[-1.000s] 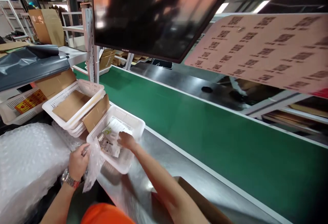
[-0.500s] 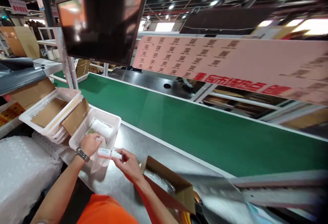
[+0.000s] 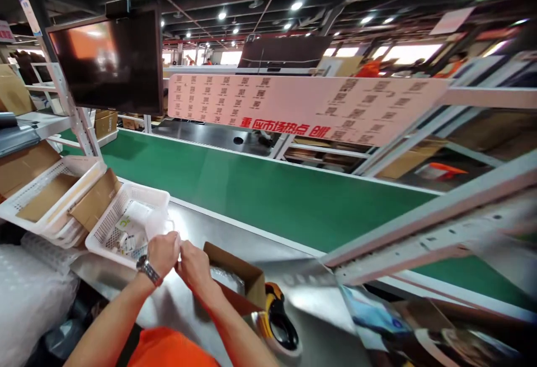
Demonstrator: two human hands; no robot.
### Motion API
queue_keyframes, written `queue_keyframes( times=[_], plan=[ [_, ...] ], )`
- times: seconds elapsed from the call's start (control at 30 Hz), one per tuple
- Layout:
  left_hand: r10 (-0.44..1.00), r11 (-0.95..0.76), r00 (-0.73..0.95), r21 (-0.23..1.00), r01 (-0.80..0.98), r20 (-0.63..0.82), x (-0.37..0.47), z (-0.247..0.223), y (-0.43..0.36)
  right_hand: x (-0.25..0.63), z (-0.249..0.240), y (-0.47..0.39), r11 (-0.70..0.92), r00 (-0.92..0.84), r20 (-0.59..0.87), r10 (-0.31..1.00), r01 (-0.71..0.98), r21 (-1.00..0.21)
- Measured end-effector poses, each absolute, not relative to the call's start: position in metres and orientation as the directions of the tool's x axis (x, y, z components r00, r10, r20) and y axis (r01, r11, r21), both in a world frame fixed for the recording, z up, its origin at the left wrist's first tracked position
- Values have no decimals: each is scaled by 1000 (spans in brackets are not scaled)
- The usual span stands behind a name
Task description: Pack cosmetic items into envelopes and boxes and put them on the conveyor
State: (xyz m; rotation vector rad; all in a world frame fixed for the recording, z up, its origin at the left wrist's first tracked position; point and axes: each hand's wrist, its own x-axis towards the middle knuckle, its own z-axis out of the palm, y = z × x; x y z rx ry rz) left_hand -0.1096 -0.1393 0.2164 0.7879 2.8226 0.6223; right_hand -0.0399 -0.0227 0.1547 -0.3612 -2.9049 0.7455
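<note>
Both hands meet over the metal bench at the right edge of a white basket. My left hand, with a watch on its wrist, is closed on a translucent plastic bag that rises above the fingers. My right hand is also closed, its fingertips against the left ones at the bag's edge. Whether the small bottle is inside the bag cannot be made out. White packages lie in the basket. Just right of my right hand stands an open cardboard box with clear wrap inside.
A tape dispenser lies beside the box. Stacked white baskets and bubble wrap are at the left. Behind the bench runs a green conveyor. A metal beam slants across the right side.
My hands have come together, and the small bottle my right hand held is no longer clearly visible. The view has turned right, bringing the tape dispenser into fuller view.
</note>
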Motion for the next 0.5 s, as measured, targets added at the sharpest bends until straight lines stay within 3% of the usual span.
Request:
queue_keyframes(
  times=[0.13,0.2,0.27,0.33,0.5],
  plan=[
    [499,778,-867,450,438,-19,-85,199,-127,-31,141,-2,737,-932,162,323,141,-661],
    [487,762,-873,488,426,1,-83,191,-127,-25,138,6,605,-956,126,266,63,-794],
    [476,744,-879,525,415,21,-86,184,-129,-22,141,12,522,-979,55,198,58,-851],
    [459,733,-888,553,397,30,-92,181,-131,-22,150,18,593,-985,3,171,100,-799],
    [452,755,-892,529,388,8,-113,184,-133,-33,182,27,878,-985,-52,165,171,-448]
  ],
)
